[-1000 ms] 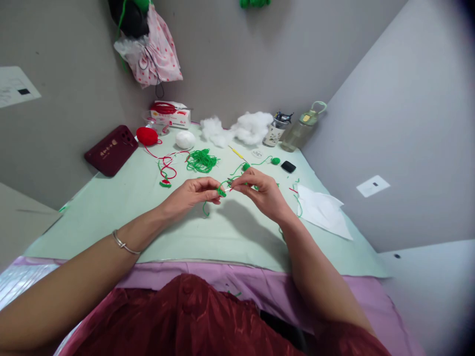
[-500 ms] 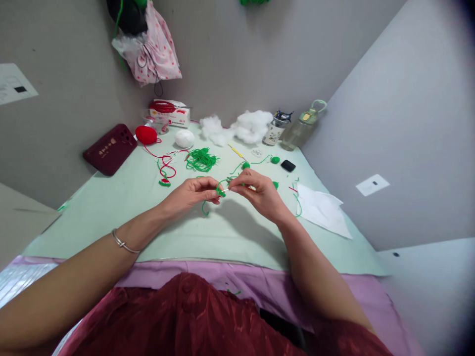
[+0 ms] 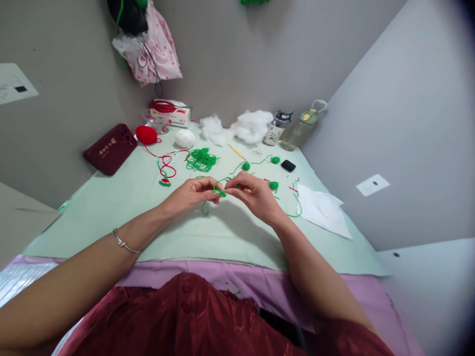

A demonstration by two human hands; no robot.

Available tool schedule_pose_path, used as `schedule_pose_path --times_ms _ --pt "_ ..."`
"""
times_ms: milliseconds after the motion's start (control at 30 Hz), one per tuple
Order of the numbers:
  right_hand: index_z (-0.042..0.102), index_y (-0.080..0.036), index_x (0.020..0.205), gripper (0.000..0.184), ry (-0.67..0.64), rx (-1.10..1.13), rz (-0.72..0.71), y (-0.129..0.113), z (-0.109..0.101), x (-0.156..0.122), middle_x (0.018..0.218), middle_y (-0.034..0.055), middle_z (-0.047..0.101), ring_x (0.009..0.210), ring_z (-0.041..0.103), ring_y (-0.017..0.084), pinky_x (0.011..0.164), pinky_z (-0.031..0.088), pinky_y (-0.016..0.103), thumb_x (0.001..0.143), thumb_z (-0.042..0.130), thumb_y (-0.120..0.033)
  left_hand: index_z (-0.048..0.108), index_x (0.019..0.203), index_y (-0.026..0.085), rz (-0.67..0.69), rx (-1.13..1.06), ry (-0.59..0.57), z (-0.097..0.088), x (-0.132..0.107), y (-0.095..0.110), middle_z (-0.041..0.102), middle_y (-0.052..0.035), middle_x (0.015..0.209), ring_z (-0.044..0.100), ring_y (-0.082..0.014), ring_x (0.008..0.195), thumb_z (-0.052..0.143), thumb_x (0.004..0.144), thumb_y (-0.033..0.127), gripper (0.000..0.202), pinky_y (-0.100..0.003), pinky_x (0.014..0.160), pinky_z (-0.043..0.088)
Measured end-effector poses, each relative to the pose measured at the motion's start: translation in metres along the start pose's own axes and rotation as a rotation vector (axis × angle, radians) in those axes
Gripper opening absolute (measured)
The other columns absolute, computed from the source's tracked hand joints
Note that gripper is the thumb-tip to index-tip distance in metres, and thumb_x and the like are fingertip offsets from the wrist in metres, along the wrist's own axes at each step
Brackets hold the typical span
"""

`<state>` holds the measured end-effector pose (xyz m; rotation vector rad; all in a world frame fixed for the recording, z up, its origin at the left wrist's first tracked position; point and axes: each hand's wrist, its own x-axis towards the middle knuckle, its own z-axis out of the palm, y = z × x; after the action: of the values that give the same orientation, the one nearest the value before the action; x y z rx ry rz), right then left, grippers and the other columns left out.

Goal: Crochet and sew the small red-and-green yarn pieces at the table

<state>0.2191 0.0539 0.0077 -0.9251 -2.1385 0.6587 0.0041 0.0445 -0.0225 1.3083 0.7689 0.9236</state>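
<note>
My left hand [image 3: 196, 192] pinches a small green crochet piece [image 3: 221, 193] between thumb and fingers. A loop of green yarn [image 3: 215, 185] rises around its fingertips, and a loose tail hangs below. My right hand [image 3: 254, 194] is closed just to the right, its fingertips meeting the green piece. Its fingers are around a slim crochet hook, mostly hidden by the hand. Behind the right hand lie small green crocheted balls [image 3: 273, 185]. A tangle of green yarn [image 3: 201, 159] rests beyond the left hand.
Red yarn [image 3: 146, 134], a white ball [image 3: 184, 139], white stuffing [image 3: 252, 127] and a yellow-handled hook [image 3: 237, 151] lie toward the back. A maroon phone-like case [image 3: 111, 150] leans at left. A bottle [image 3: 302, 126] stands at back right; white sheets [image 3: 322, 210] lie at right.
My right hand has moved slightly left and down, closer to the green piece. The metal shaft seen between the hands no longer shows. The left hand stays put.
</note>
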Motion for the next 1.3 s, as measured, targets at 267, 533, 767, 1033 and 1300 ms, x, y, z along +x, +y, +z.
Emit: schedule_pose_path --times_ms 267,533,767,1033,1300 --pt "0.068 -0.021 0.088 0.009 0.064 -0.112 -0.004 0.002 0.006 -0.001 0.081 0.0018 0.063 0.071 0.055 0.013 0.065 0.042 0.026 0.092 0.064 -0.027 0.070 0.088 0.019 -0.008 -0.006 0.043 0.002 0.001 0.002 0.066 -0.0004 0.085 0.061 -0.0143 0.077 0.077 0.077 0.037 0.023 -0.032 0.084 0.048" --pt "0.068 -0.023 0.099 0.010 0.047 -0.121 -0.064 0.000 0.004 -0.002 0.100 0.0048 0.062 0.074 0.057 0.013 0.069 0.046 0.027 0.094 0.060 -0.026 0.070 0.089 0.019 -0.015 -0.008 0.033 0.001 0.003 -0.002 0.064 0.0008 0.083 0.059 -0.0132 0.075 0.078 0.075 0.038 0.025 -0.031 0.084 0.046" --pt "0.068 -0.023 0.103 0.020 -0.036 -0.159 -0.076 -0.010 0.009 -0.003 0.091 0.0021 0.056 0.073 0.050 0.013 0.069 0.043 0.028 0.088 0.070 -0.035 0.065 0.081 0.017 -0.017 0.040 0.049 0.004 0.002 -0.002 0.061 0.0015 0.076 0.057 -0.0134 0.073 0.075 0.075 0.036 0.022 -0.028 0.077 0.045" --pt "0.071 -0.020 0.083 0.010 0.022 0.224 0.055 -0.015 0.021 -0.001 0.082 0.0013 0.058 0.075 0.052 0.013 0.067 0.043 0.027 0.087 0.070 -0.029 0.065 0.078 0.017 -0.007 0.106 0.043 0.005 0.002 -0.001 0.060 0.0006 0.076 0.057 -0.0149 0.075 0.077 0.072 0.041 0.028 -0.029 0.077 0.046" --pt "0.070 -0.018 0.084 0.017 0.063 0.579 0.226 -0.014 0.014 -0.001 0.068 -0.0019 0.062 0.060 0.054 0.010 0.059 0.047 0.025 0.082 0.074 -0.034 0.065 0.077 0.018 -0.004 0.061 0.100 0.007 0.002 0.004 0.063 -0.0003 0.080 0.058 -0.0136 0.071 0.077 0.073 0.037 0.023 -0.030 0.074 0.048"
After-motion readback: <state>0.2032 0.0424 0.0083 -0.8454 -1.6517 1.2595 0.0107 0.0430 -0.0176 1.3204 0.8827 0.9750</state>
